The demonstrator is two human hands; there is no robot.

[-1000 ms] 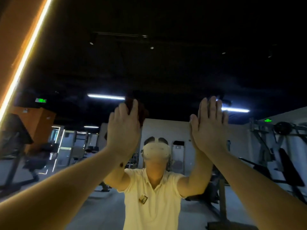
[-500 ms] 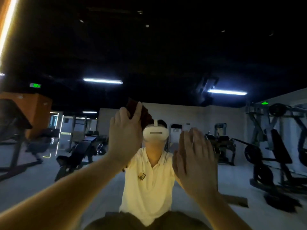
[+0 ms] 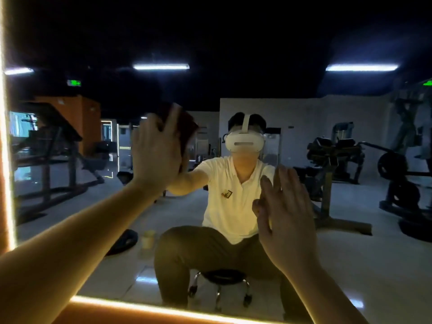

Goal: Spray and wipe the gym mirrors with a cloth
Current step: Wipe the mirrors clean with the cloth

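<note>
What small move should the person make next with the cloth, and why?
Probably slide the cloth downward. The left hand presses it flat on the mirror, high up, with much glass below it down to the lit edge. The right hand, open and lower, holds nothing.

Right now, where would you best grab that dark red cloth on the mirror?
Pinch the cloth by its free edge, poking out above-right of the left hand; come from the upper right. The rest lies flat under the palm, apparently pressed to the mirror.
</note>
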